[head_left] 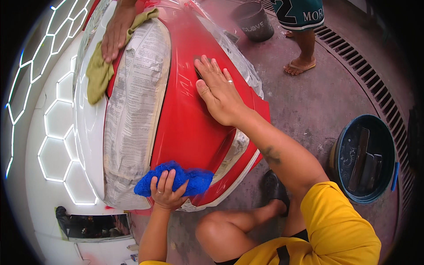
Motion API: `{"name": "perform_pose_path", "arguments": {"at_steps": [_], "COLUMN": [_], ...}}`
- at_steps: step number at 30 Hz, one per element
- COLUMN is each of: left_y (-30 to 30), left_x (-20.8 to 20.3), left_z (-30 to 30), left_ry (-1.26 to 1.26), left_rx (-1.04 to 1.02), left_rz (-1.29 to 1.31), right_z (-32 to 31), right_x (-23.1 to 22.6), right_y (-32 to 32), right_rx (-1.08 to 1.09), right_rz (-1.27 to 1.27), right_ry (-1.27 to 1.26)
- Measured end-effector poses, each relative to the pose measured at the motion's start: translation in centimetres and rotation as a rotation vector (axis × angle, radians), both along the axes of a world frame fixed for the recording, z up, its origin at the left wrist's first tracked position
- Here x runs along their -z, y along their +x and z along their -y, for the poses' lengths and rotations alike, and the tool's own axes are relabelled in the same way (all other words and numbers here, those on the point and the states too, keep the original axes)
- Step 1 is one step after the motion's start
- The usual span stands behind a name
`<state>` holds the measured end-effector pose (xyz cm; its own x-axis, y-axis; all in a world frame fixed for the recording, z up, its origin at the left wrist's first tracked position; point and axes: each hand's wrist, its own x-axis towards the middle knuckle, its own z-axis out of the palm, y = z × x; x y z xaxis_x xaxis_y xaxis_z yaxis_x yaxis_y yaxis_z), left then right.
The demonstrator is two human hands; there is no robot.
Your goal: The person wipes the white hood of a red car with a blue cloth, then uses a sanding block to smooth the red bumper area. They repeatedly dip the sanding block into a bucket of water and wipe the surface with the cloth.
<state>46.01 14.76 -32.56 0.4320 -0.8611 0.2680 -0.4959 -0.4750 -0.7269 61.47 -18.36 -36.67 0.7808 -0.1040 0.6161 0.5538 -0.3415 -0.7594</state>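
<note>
My left hand (pixel 166 194) grips a fluffy blue microfiber cloth (pixel 197 180) at the near end of a red car body panel (pixel 179 128). My right hand (pixel 217 90), a ring on one finger, lies flat on the panel farther up, its fingers stretched out. A sliver of something dark (pixel 197 67) peeks from under its fingertips; most of it is hidden. Faint pale marks show on the red paint beside this hand. Left of the panel, a long section is masked with printed paper (pixel 137 84) and tape.
Another person's hand (pixel 116 37) rests by an olive cloth (pixel 100 76) on the car's far left. A person's sandaled foot (pixel 300 66) stands near a black bucket (pixel 252 22). At right, a tub (pixel 338 176) holds water and dark blocks. A floor grate (pixel 362 64) curves behind.
</note>
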Motion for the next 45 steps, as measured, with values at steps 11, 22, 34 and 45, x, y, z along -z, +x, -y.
{"name": "perform_pose_path", "arguments": {"at_steps": [11, 22, 34, 45], "left_y": [0.8, 0.1, -2.1, -8.8], "left_x": [0.1, -0.5, 0.4, 5.4], "left_z": [0.4, 0.2, -1.5, -16.5], "left_ry": [-0.005, -0.007, -0.140, -0.136], "left_rx": [0.043, 0.009, -0.041, 0.025], "left_rz": [0.030, 0.035, -0.112, 0.019], "right_z": [-5.2, -7.4, -12.3, -19.2], "right_x": [2.7, 2.4, 2.3, -0.3], "right_y": [-5.6, -11.9, -12.5, -14.2], "right_rx": [0.235, 0.034, 0.168, 0.221], "right_rz": [-0.341, -0.436, 0.011, 0.132], "right_ry": [0.247, 0.200, -0.340, -0.338]}}
